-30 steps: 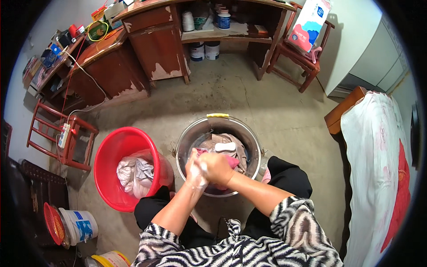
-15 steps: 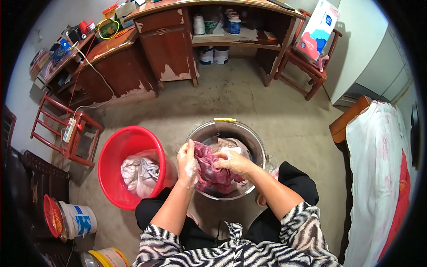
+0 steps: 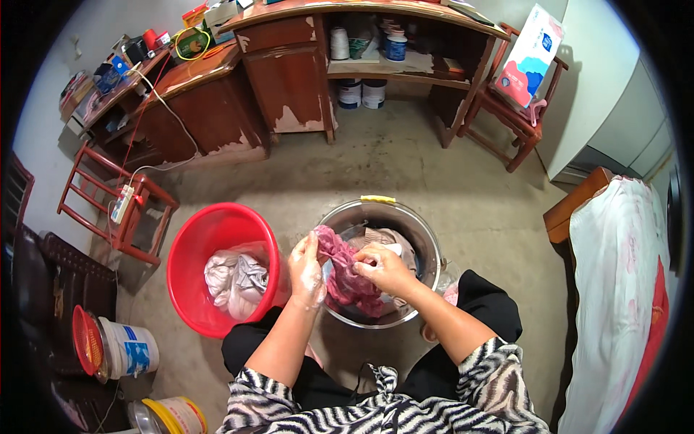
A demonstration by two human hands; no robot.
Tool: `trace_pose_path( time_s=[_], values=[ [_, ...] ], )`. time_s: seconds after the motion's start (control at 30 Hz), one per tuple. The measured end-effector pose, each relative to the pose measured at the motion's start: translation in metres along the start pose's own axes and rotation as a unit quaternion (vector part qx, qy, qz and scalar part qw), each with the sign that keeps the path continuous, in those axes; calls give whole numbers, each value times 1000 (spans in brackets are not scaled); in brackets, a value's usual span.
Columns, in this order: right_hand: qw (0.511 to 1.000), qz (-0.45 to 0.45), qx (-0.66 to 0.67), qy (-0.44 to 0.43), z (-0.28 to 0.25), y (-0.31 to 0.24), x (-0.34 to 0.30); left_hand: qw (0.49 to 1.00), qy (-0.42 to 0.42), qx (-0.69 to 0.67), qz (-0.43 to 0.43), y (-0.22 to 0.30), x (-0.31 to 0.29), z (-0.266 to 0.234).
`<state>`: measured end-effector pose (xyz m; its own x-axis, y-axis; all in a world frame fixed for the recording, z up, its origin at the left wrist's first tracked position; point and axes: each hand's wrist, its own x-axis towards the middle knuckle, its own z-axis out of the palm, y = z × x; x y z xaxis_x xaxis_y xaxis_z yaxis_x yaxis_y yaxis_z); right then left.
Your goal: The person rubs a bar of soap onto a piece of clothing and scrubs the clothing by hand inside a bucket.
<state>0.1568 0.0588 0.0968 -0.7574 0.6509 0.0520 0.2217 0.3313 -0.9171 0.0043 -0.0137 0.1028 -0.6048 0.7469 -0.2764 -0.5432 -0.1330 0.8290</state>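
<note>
A wet maroon-pink cloth (image 3: 348,286) is stretched between my hands over a round metal basin (image 3: 433,253). At its upper left end my left hand (image 3: 306,273) grips it, white suds on the palm and wrist. My right hand (image 3: 387,270) pinches its right side with bent fingers. The cloth's lower part hangs bunched inside the basin. Behind my right hand, beige striped fabric (image 3: 396,241) lies in the basin, partly hidden. To the left stands a red plastic tub (image 3: 185,264) containing crumpled white and grey clothes (image 3: 237,283).
A worn wooden desk (image 3: 283,87) spans the back. Red chairs stand at left (image 3: 141,217) and at back right (image 3: 517,119). A white bucket (image 3: 134,349) sits at lower left. Along the right runs a bed-like piece under a pale cover (image 3: 614,289).
The maroon-pink cloth is drawn out into a narrower, slanting strip between my hands. Both hands still hold it. The whole view has shifted slightly, moving the scene rightward.
</note>
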Motion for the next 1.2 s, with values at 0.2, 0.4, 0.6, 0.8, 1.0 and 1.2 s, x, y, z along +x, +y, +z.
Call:
trace_pose_path(
  time_s=[0.2, 0.4, 0.6, 0.8, 1.0, 1.2],
  values=[
    [986, -34, 57, 151, -6, 4, 1, 999, -25, -38, -7, -1, -4, -5],
    [977, 71, 193, 57, -14, -18, -5, 996, -61, -61, 8, -3, -6, -1],
    [952, -155, -259, 42, -6, -28, -15, 984, -97, -143, -30, 1, -1, -5],
    [924, -131, -352, 65, -2, -9, -15, 972, -80, -216, -39, 7, 1, 0],
    [952, -207, -222, -47, -15, -35, -16, 991, -109, -71, 11, 6, -1, 0],
    [966, -220, -133, 8, -20, -36, -9, 978, -195, -10, -68, 4, -22, 11]
  ],
)
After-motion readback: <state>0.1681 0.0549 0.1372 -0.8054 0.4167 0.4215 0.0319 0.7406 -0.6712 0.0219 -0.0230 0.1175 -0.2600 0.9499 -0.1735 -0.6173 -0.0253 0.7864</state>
